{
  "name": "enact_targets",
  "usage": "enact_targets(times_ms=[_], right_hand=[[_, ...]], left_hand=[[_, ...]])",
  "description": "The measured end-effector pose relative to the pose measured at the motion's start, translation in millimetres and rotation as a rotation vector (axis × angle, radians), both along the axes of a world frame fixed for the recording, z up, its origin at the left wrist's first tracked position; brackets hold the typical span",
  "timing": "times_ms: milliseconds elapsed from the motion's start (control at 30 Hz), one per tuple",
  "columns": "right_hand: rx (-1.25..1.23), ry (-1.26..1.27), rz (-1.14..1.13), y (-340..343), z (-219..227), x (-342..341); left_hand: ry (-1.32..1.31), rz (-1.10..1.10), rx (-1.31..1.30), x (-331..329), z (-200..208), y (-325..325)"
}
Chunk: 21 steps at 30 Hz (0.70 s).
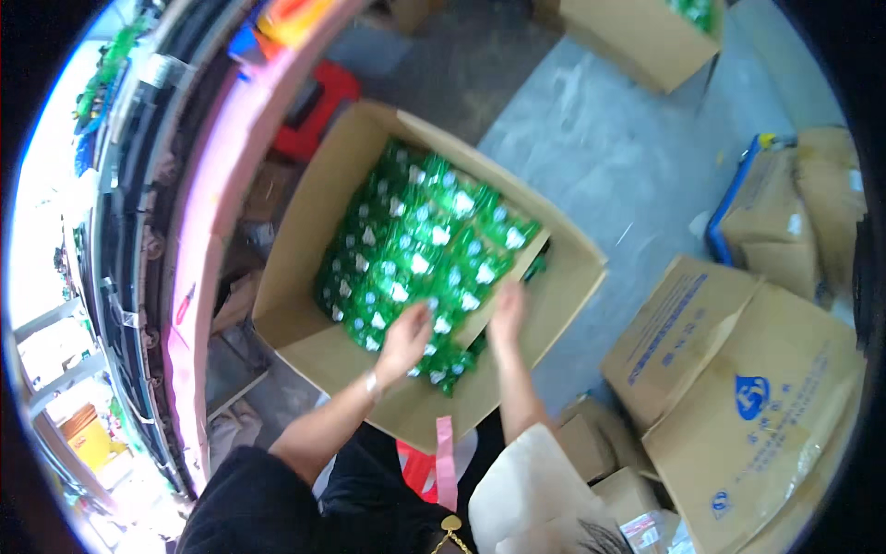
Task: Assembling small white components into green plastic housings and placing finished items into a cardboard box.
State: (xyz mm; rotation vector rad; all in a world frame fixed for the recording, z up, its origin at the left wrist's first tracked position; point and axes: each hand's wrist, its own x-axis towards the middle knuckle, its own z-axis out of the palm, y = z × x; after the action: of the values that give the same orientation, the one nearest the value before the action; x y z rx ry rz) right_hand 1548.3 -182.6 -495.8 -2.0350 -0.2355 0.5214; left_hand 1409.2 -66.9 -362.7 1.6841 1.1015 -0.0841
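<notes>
A large open cardboard box stands in front of me, holding many shiny green plastic-like pieces with pale spots, set close together in rows. Over the near part of these pieces is my left hand, its fingers curled and slightly blurred; whatever lies in them is hidden. My right hand is closed at a cardboard strip that stands along the right side of the green pieces. Between that strip and the box's right wall runs a gap with a few dark green bits.
On the left runs a pink-edged bench with a small red-handled tool. Large closed cartons stand at the right. Another open box with green pieces is at the far right. A red object lies behind the box.
</notes>
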Motion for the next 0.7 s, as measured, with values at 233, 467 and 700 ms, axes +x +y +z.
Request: enact_targets(times_ms=[233, 467, 700], right_hand=[[0.060, -0.012, 0.797, -119, 239, -89], [-0.457, -0.146, 0.984, -254, 256, -117], [-0.577, -0.092, 0.685, -205, 327, -260]], left_hand=[[0.459, 0.030, 0.262, -238, 154, -63], [0.689, 0.155, -0.207, -387, 151, -77], [0.126, 0.366, -0.312, -490, 154, -87]])
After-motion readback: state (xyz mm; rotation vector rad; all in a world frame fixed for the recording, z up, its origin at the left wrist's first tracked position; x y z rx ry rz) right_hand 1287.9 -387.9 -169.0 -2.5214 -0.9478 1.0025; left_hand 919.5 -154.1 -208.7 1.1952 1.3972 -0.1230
